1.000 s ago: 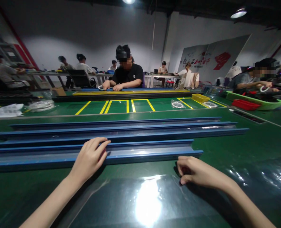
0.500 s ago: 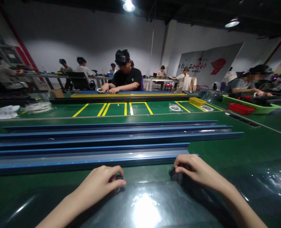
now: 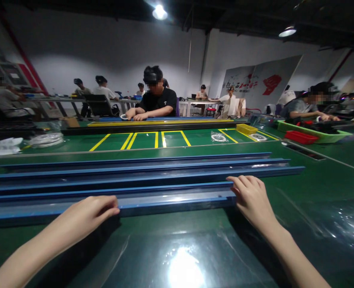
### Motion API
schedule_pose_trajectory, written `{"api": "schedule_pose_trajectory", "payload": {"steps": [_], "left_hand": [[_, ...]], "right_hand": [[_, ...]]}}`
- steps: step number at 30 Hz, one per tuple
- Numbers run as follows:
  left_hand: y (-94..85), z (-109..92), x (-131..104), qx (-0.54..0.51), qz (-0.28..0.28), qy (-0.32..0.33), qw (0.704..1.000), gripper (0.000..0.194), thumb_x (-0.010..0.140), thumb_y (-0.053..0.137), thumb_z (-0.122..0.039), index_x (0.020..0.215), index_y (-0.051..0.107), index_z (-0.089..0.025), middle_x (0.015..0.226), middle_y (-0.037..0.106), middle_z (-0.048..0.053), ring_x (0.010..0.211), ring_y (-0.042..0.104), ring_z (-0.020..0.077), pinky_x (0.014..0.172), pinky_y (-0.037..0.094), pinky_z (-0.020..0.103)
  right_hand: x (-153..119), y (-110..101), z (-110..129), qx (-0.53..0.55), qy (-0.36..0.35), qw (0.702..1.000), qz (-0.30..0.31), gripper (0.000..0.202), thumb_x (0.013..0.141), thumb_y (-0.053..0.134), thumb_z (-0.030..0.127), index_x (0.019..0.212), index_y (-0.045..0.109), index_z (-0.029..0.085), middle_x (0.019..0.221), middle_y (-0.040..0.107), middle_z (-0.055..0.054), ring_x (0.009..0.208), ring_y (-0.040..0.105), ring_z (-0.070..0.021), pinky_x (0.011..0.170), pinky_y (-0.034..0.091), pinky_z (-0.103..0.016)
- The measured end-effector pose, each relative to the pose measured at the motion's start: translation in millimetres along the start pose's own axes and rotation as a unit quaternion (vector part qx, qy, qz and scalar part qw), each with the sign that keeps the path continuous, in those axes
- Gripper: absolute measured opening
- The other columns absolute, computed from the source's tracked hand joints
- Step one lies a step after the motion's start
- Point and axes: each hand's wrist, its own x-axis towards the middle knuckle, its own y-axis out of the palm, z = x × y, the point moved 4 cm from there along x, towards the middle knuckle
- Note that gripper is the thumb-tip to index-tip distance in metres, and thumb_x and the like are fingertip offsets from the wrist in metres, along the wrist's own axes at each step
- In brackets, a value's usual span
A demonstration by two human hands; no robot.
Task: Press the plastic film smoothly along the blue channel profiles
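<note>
Several long blue channel rails lie across the green table (image 3: 309, 192). My right hand (image 3: 250, 194) is at the right end of the nearest blue rail (image 3: 171, 199), its fingers bent over that end. My left hand (image 3: 102, 208) is at the front edge of the same rail, left of the middle, with fingers curled toward the thumb. What lies between the fingertips of either hand is hidden. Behind the nearest rail lie further blue rails (image 3: 195, 174). A clear glossy sheet (image 3: 153, 256) covers the table in front.
Across the table a person in black (image 3: 162, 102) works behind yellow and black bars (image 3: 165, 123). At the right are a yellow tray (image 3: 246, 129), a red tray (image 3: 301, 137) and a green bin (image 3: 335, 137). Wrapped white coils (image 3: 46, 140) lie at the left.
Both hands have moved forward to the nearest rail, the left also leftward. The small dark things at the fingertips no longer show. The view has shifted slightly.
</note>
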Motion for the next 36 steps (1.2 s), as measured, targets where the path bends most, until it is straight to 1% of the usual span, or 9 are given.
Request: {"api": "schedule_pose_trajectory", "payload": {"steps": [3, 7, 12, 15, 18, 21, 26, 31, 36], "left_hand": [[-3.2, 4.4, 1.5, -0.002, -0.023, -0.006, 1.000, 0.036, 0.079, 0.031, -0.049, 0.076, 0.055, -0.022, 0.077, 0.061, 0.003, 0.071, 0.055, 0.0189, 0.061, 0.037, 0.026], [-11.4, 7.0, 8.1, 0.093, -0.126, -0.016, 0.988, 0.034, 0.079, 0.031, -0.046, 0.081, 0.055, -0.022, 0.081, 0.061, 0.003, 0.071, 0.055, 0.0195, 0.059, 0.036, 0.026], [-22.0, -9.5, 19.3, 0.295, -0.243, 0.032, 0.923, 0.031, 0.083, 0.027, -0.030, 0.079, 0.055, -0.020, 0.078, 0.058, 0.005, 0.075, 0.052, 0.0223, 0.067, 0.033, 0.034], [-21.0, -29.2, 27.3, 0.336, -0.304, 0.063, 0.889, 0.026, 0.083, 0.029, -0.025, 0.081, 0.055, -0.018, 0.088, 0.056, 0.006, 0.084, 0.049, 0.0239, 0.076, 0.031, 0.040], [-7.4, -57.3, 38.6, 0.280, -0.309, 0.118, 0.901, 0.024, 0.083, 0.032, -0.026, 0.080, 0.055, -0.019, 0.087, 0.057, 0.004, 0.083, 0.050, 0.0199, 0.076, 0.032, 0.036], [16.8, -92.5, 50.0, 0.203, -0.261, 0.184, 0.926, 0.024, 0.084, 0.033, -0.027, 0.084, 0.056, -0.020, 0.089, 0.058, 0.003, 0.085, 0.050, 0.0177, 0.077, 0.034, 0.034], [56.2, -137.7, 54.9, 0.133, -0.256, 0.260, 0.921, 0.030, 0.083, 0.039, -0.035, 0.106, 0.051, -0.022, 0.115, 0.052, 0.004, 0.104, 0.046, 0.0193, 0.084, 0.035, 0.035], [80.8, -140.6, 47.0, 0.163, -0.350, 0.260, 0.885, 0.037, 0.081, 0.039, -0.036, 0.111, 0.051, -0.019, 0.116, 0.053, 0.006, 0.106, 0.047, 0.0236, 0.083, 0.036, 0.038], [84.6, -135.9, 41.4, 0.163, -0.417, 0.223, 0.866, 0.035, 0.080, 0.040, -0.033, 0.106, 0.056, -0.015, 0.112, 0.056, 0.009, 0.103, 0.050, 0.0251, 0.084, 0.037, 0.039]], "right_hand": [[0.9, 4.4, -2.4, -0.014, 0.012, 0.998, -0.067, 0.024, 0.076, 0.041, 0.012, 0.098, 0.049, 0.016, 0.080, 0.055, -0.006, 0.082, 0.045, -0.0196, 0.084, 0.030, -0.037], [3.2, 17.3, -3.2, -0.002, 0.031, 0.991, -0.132, 0.020, 0.078, 0.041, 0.014, 0.097, 0.047, 0.015, 0.082, 0.056, -0.006, 0.083, 0.046, -0.0191, 0.087, 0.029, -0.038], [10.3, 33.0, -2.3, 0.040, 0.054, 0.995, -0.067, 0.013, 0.080, 0.039, 0.018, 0.087, 0.051, 0.017, 0.081, 0.057, -0.006, 0.084, 0.047, -0.0192, 0.083, 0.031, -0.035], [11.5, 38.1, -4.5, 0.074, 0.085, 0.993, -0.033, 0.012, 0.080, 0.040, 0.020, 0.079, 0.052, 0.017, 0.079, 0.057, -0.005, 0.081, 0.048, -0.0184, 0.076, 0.034, -0.032], [10.3, 41.0, -5.6, 0.093, 0.102, 0.990, -0.026, 0.014, 0.079, 0.041, 0.020, 0.079, 0.054, 0.017, 0.082, 0.058, -0.005, 0.082, 0.048, -0.0179, 0.074, 0.034, -0.030], [8.5, 41.0, -4.1, 0.093, 0.106, 0.990, -0.020, 0.016, 0.079, 0.042, 0.020, 0.077, 0.058, 0.018, 0.085, 0.059, -0.004, 0.084, 0.049, -0.0178, 0.075, 0.034, -0.030], [5.4, 36.9, 1.0, 0.093, 0.102, 0.990, -0.004, 0.022, 0.081, 0.039, 0.022, 0.076, 0.060, 0.018, 0.083, 0.063, -0.003, 0.081, 0.051, -0.0169, 0.075, 0.034, -0.031], [3.2, 33.0, 9.3, 0.102, 0.046, 0.994, 0.009, 0.025, 0.083, 0.038, 0.025, 0.089, 0.062, 0.018, 0.093, 0.064, -0.004, 0.088, 0.054, -0.0165, 0.081, 0.036, -0.032], [2.2, 20.5, 11.3, 0.046, -0.011, 0.999, -0.013, 0.026, 0.082, 0.039, 0.024, 0.091, 0.063, 0.017, 0.095, 0.065, -0.004, 0.092, 0.056, -0.0177, 0.091, 0.031, -0.036]]}}
